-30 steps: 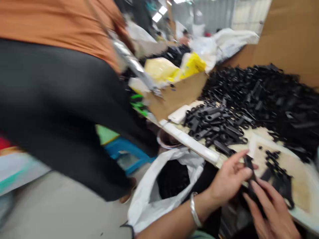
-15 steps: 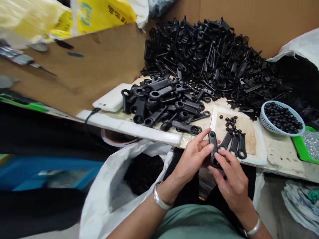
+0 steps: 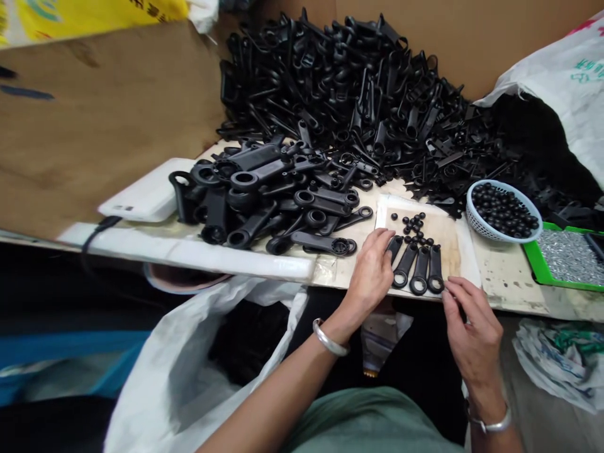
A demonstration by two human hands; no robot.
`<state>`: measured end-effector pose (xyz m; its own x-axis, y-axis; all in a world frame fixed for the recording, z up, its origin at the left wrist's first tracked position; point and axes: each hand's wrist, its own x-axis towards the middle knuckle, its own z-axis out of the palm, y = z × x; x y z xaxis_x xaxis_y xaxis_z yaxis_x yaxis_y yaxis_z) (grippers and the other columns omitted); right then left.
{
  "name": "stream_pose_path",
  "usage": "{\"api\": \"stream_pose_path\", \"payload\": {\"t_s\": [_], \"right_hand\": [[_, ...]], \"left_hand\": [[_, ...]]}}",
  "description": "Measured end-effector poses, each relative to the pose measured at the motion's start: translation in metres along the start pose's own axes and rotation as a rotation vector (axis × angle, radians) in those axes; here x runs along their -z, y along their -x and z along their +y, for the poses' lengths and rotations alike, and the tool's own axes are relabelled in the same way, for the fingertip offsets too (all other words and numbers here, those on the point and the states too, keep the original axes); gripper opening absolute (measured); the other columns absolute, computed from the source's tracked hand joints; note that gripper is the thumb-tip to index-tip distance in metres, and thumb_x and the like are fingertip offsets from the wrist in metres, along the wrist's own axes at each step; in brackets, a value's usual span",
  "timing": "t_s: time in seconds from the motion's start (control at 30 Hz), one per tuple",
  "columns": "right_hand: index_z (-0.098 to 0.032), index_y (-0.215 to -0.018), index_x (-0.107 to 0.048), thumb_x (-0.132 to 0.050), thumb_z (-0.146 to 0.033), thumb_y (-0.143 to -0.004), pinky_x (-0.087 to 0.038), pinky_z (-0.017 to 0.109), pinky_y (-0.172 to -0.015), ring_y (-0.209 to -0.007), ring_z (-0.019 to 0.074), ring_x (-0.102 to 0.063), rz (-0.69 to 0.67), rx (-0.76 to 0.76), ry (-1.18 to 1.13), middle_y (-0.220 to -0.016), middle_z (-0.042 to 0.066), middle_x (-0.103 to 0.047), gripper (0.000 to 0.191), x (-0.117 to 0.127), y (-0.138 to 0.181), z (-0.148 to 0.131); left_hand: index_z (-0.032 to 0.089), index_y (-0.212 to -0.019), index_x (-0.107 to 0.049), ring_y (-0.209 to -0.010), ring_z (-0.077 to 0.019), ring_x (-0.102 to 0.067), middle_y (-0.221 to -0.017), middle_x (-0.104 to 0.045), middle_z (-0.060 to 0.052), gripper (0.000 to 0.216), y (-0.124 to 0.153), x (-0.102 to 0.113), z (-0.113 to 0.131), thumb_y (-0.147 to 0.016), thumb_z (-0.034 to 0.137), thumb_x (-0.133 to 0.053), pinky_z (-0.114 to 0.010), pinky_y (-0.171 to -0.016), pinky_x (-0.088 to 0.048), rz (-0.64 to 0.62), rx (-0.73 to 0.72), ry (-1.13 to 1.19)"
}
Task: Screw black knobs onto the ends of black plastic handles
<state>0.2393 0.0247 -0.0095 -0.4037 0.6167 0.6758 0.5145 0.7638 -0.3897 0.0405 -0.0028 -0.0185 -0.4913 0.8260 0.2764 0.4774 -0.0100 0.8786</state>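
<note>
My left hand (image 3: 372,267) is closed on a black plastic lever (image 3: 395,246), resting it at the left end of a row on the white-edged pad (image 3: 465,251). Much of that lever is hidden behind my fingers. Beside it lie three similar levers (image 3: 419,270), their ring ends toward me. My right hand (image 3: 474,324) is loosely curled at the table's front edge, its fingertips close to the rightmost lever's ring; no held thing shows in it. Several small black balls (image 3: 414,223) lie just beyond the levers' narrow ends.
A large heap of black parts (image 3: 330,82) fills the back, with bigger levers (image 3: 264,195) at left. On the right stand a blue basket (image 3: 503,236) of black balls and a green tray (image 3: 535,264) of small metal pieces. A white sack (image 3: 155,377) hangs open below.
My left hand has brought the lever from in front of the table down onto the pad, left of the row. My right hand has let go of it and moved right. The view has shifted right.
</note>
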Motion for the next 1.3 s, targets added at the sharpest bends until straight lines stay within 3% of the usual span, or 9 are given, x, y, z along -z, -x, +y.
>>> {"api": "stream_pose_path", "payload": {"t_s": [0.17, 0.37, 0.47, 0.6, 0.77, 0.87, 1.0, 1.13, 1.3], "right_hand": [[-0.016, -0.109, -0.069, -0.061, -0.008, -0.090, -0.055, 0.033, -0.089, -0.095, 0.0195, -0.068, -0.017, 0.057, 0.002, -0.105, 0.011, -0.071, 0.022, 0.000, -0.004, -0.001], [-0.016, -0.110, -0.068, -0.061, -0.010, -0.091, -0.052, 0.037, -0.089, -0.096, 0.0210, -0.065, -0.100, 0.124, -0.007, -0.105, 0.010, -0.071, 0.021, -0.003, -0.006, 0.005], [-0.018, -0.111, -0.068, -0.061, -0.013, -0.092, -0.052, 0.038, -0.090, -0.096, 0.0213, -0.066, -0.102, 0.114, -0.019, -0.106, 0.009, -0.071, 0.021, -0.002, -0.004, 0.010], [-0.019, -0.110, -0.069, -0.062, -0.013, -0.091, -0.051, 0.039, -0.090, -0.094, 0.0216, -0.068, -0.080, 0.101, -0.010, -0.103, 0.008, -0.072, 0.021, 0.003, -0.002, 0.014], [-0.019, -0.112, -0.068, -0.061, -0.013, -0.092, -0.053, 0.039, -0.089, -0.093, 0.0216, -0.068, -0.081, 0.110, -0.005, -0.104, 0.009, -0.072, 0.022, 0.004, -0.004, 0.012], [-0.018, -0.112, -0.068, -0.063, -0.010, -0.090, -0.052, 0.039, -0.090, -0.094, 0.0219, -0.068, -0.082, 0.120, -0.007, -0.104, 0.009, -0.072, 0.024, 0.006, -0.005, 0.010], [-0.017, -0.112, -0.068, -0.064, -0.009, -0.089, -0.051, 0.039, -0.094, -0.093, 0.0216, -0.068, -0.062, 0.121, -0.039, -0.103, 0.009, -0.072, 0.025, 0.011, -0.007, 0.007], [-0.021, -0.108, -0.072, -0.065, -0.018, -0.091, -0.053, 0.036, -0.094, -0.092, 0.0199, -0.069, -0.050, 0.013, -0.122, -0.104, 0.006, -0.073, 0.018, 0.011, -0.009, -0.003], [-0.024, -0.101, -0.076, -0.069, -0.035, -0.089, -0.061, 0.031, -0.075, -0.077, 0.0176, -0.071, -0.184, -0.326, -0.436, -0.099, 0.004, -0.075, 0.018, -0.003, -0.019, -0.028]], "left_hand": [[0.015, -0.128, -0.055, -0.140, -0.0255, -0.042, -0.149, -0.045, -0.017, 0.036, 0.028, 0.005, 0.003, -0.094, 0.014, -0.043, -0.047, -0.117, -0.037, -0.053, -0.124, -0.126], [0.010, -0.121, -0.058, -0.130, -0.0268, -0.052, -0.135, -0.058, -0.020, 0.028, 0.050, 0.008, 0.012, -0.097, 0.015, -0.045, -0.045, -0.110, -0.046, -0.084, -0.206, -0.262], [0.012, -0.125, -0.056, -0.128, -0.0267, -0.053, -0.136, -0.058, -0.019, 0.031, 0.050, 0.023, 0.014, -0.097, 0.013, -0.043, -0.045, -0.108, -0.046, -0.049, -0.254, -0.378], [0.012, -0.129, -0.055, -0.130, -0.0327, -0.049, -0.141, -0.054, -0.018, 0.044, 0.040, 0.058, 0.011, -0.092, 0.002, -0.034, -0.051, -0.098, -0.044, -0.003, -0.272, -0.767], [0.016, -0.128, -0.053, -0.111, -0.0309, -0.053, -0.125, -0.061, -0.015, 0.042, 0.014, 0.083, 0.004, -0.094, 0.003, -0.032, -0.045, -0.083, -0.040, -0.251, -0.236, -1.019], [0.018, -0.123, -0.055, -0.099, -0.0284, -0.052, -0.106, -0.063, -0.011, 0.030, 0.003, 0.088, 0.002, -0.098, 0.011, -0.040, -0.041, -0.079, -0.038, -0.327, -0.282, -1.038], [0.016, -0.109, -0.057, -0.093, -0.0251, -0.051, -0.099, -0.062, -0.009, 0.018, -0.005, 0.093, 0.007, -0.098, 0.011, -0.042, -0.038, -0.079, -0.036, -0.434, -0.377, -1.097], [0.014, -0.118, -0.056, -0.094, -0.0233, -0.053, -0.103, -0.065, -0.010, 0.029, -0.009, 0.099, 0.001, -0.097, 0.006, -0.037, -0.037, -0.082, -0.038, -0.421, -0.409, -0.989], [0.016, -0.133, -0.054, -0.109, -0.0221, -0.058, -0.126, -0.064, -0.011, 0.039, -0.017, 0.107, -0.017, -0.095, 0.017, -0.047, -0.038, -0.097, -0.043, -0.046, -0.272, -0.324]]}}
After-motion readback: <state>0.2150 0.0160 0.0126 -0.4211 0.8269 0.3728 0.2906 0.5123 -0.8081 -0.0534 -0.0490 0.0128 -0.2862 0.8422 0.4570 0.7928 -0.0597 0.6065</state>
